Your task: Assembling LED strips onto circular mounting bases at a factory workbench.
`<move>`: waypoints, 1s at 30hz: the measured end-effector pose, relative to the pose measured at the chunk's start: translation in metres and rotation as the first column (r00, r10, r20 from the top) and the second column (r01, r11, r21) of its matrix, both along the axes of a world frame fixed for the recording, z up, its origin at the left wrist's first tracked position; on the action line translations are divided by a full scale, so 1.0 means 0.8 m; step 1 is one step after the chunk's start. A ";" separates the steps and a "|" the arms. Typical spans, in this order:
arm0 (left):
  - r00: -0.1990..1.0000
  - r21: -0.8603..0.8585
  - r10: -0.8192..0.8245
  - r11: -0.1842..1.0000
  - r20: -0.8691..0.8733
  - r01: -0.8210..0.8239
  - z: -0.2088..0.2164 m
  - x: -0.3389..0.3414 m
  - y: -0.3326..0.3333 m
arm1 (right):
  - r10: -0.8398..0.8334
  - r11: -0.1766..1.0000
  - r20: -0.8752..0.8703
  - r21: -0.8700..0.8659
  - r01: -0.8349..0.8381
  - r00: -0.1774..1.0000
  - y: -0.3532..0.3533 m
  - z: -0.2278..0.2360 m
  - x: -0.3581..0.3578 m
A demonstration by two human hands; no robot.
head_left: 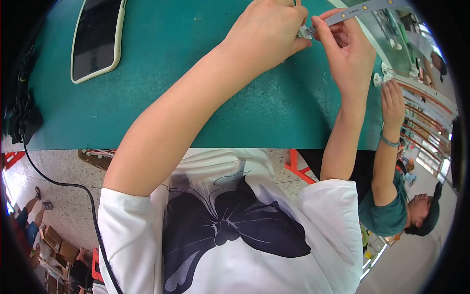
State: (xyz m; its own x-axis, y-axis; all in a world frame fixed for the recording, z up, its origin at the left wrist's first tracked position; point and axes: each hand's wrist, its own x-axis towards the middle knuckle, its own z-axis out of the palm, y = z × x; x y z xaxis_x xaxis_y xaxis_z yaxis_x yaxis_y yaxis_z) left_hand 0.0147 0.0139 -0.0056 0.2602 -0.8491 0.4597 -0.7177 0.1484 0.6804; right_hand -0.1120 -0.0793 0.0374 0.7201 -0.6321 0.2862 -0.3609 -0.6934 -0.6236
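Observation:
Near the top edge, my left hand point(267, 29) is closed around a small white plastic piece point(304, 33), its thumb and fingertips pressed together there. A thin orange-brown object point(297, 3) shows above those fingers; its kind I cannot make out. My right hand point(353, 59) pinches the end of a grey LED strip point(364, 9) dotted with small yellow squares. That end meets the white piece, and the strip curves off to the upper right. Whether the two are joined is too small to tell.
A phone point(96, 39) in a pale case lies on the green tabletop point(176, 59) at the left. Small white parts point(387, 73) sit at the right, by the hand of another person point(394, 105). A black cable point(63, 184) hangs past the table's left front.

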 end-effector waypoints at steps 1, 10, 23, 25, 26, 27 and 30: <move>1.000 0.000 0.004 1.000 -0.001 -0.004 0.000 0.000 0.001 | 0.004 1.000 -0.001 0.000 -0.004 1.000 0.003 0.000 0.001; 1.000 0.000 0.017 1.000 0.022 -0.017 0.000 0.000 0.000 | 0.010 0.996 0.137 0.086 -0.022 0.991 -0.001 -0.017 -0.008; 1.000 0.048 0.023 0.999 0.008 -0.024 0.008 -0.003 0.003 | 0.012 0.997 0.167 0.074 -0.024 0.986 0.002 -0.022 -0.012; 1.000 0.055 0.025 0.998 0.005 -0.025 0.005 -0.002 0.003 | 0.010 1.000 0.142 0.026 -0.014 0.990 0.005 -0.022 -0.010; 0.999 0.043 0.041 0.998 0.001 -0.041 -0.001 -0.001 0.004 | 0.014 0.999 0.141 0.029 -0.018 0.990 0.004 -0.026 -0.008; 0.998 0.031 0.056 0.998 -0.004 -0.056 -0.005 0.000 0.005 | 0.018 0.999 0.140 0.032 -0.023 0.990 0.003 -0.030 -0.007; 0.999 0.038 0.043 0.998 0.003 -0.043 0.009 -0.006 0.002 | 0.002 0.998 0.078 -0.062 0.003 0.997 0.003 -0.019 -0.014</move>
State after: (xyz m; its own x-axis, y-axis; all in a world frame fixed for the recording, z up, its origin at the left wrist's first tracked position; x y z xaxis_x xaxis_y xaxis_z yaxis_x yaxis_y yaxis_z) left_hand 0.0102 0.0153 0.0013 0.2957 -0.8541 0.4279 -0.7246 0.0914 0.6831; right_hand -0.1229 -0.0772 0.0224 0.6939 -0.6120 0.3795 -0.3135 -0.7312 -0.6059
